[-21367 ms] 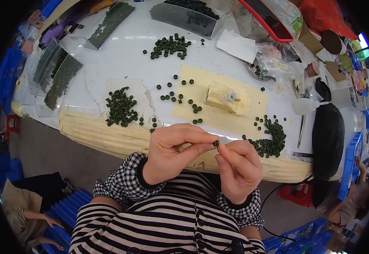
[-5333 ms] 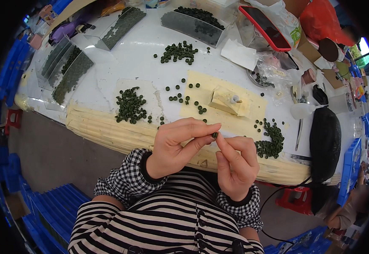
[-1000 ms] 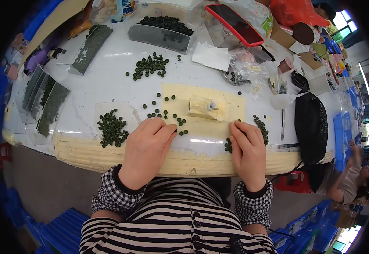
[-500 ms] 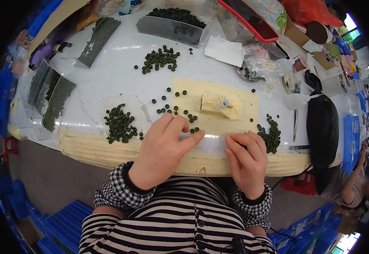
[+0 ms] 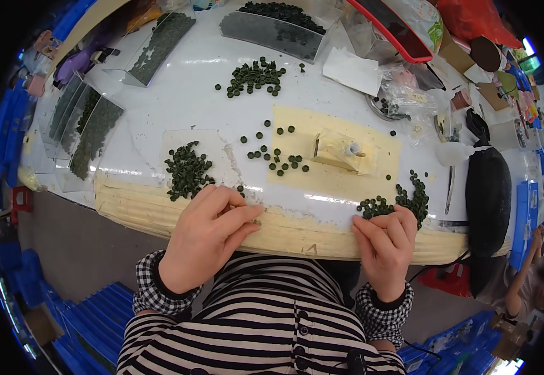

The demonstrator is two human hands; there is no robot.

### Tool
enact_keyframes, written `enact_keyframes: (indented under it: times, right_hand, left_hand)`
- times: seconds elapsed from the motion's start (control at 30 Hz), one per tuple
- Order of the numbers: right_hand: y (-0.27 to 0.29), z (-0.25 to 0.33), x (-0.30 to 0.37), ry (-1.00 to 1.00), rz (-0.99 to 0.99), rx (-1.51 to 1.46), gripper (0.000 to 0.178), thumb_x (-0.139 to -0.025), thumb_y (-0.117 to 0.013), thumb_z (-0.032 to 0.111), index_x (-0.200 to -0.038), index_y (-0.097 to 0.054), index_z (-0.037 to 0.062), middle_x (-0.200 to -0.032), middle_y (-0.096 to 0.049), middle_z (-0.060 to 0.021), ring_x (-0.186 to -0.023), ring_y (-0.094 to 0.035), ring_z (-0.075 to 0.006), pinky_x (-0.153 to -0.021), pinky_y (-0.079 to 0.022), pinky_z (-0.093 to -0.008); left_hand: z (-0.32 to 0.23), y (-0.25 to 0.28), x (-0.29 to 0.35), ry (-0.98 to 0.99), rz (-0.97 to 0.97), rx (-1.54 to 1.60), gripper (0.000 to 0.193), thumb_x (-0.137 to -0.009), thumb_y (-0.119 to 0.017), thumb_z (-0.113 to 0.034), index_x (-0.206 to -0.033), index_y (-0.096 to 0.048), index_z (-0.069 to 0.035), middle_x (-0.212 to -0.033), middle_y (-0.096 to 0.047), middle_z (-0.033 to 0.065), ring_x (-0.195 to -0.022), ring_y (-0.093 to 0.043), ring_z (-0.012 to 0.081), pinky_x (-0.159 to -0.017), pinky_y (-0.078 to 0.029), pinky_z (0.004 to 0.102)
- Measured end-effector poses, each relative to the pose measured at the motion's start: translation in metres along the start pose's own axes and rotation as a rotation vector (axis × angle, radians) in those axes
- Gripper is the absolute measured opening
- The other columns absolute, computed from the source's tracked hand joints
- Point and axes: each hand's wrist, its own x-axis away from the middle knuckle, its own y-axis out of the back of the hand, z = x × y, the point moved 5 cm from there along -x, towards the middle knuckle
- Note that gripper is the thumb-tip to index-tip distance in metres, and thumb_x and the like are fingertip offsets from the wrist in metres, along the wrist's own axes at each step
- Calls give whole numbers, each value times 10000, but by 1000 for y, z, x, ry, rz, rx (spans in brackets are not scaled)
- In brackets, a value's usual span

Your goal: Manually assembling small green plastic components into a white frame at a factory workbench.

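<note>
My left hand [image 5: 204, 234] is over the padded front edge, thumb and forefinger pinched together. A tiny speck shows at its fingertips, too small to name. Just beyond it lies a pile of small dark green round pieces [image 5: 187, 170], like little caps. My right hand [image 5: 389, 247] is closed, thumb against the fingers, beside the right-hand pile of the same pieces [image 5: 413, 197]; whatever it may hold is hidden. A smaller cluster of pieces [image 5: 375, 207] sits at its fingertips. Between the hands and the taped block [image 5: 341, 151] are scattered loose pieces [image 5: 277, 152].
Clear bins of green pieces stand at left [image 5: 97, 134] and at the back [image 5: 272, 39]. Another pile [image 5: 254, 78] lies mid-table. At right are a black cushion-like bundle [image 5: 488, 200], tweezers [image 5: 450, 190], a white squeeze bottle [image 5: 453, 152], a red-cased phone [image 5: 397, 31] and white paper [image 5: 352, 70].
My left hand has moved left and nearer the padded edge, away from the loose pieces. My right hand has shifted slightly right and nearer, and a cluster of pieces now shows by it. The whole view has shifted.
</note>
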Motion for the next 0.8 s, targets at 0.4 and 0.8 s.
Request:
enact_keyframes:
  times: [0.4,0.8]
  right_hand:
    - [-8,6,-6,35,-104,-117,256,-698,-763,-9,-939,-705,55,-820,-630,-37,-767,-574,-239,-801,-498,-411]
    - [-5,1,-7,-186,-144,-554,236,-715,-746,-100,-928,-702,-9,-864,-680,-111,-742,-639,-229,-679,-505,-302]
  left_hand:
    - [7,3,-5,-32,-56,-97,176,-728,-767,-68,-884,-689,-43,-799,-543,52,-731,-532,219,-628,-458,330]
    - [5,0,-13,-17,-225,95,131,-809,-733,-12,-911,-650,-11,-865,-669,82,-683,-596,185,-603,-485,284]
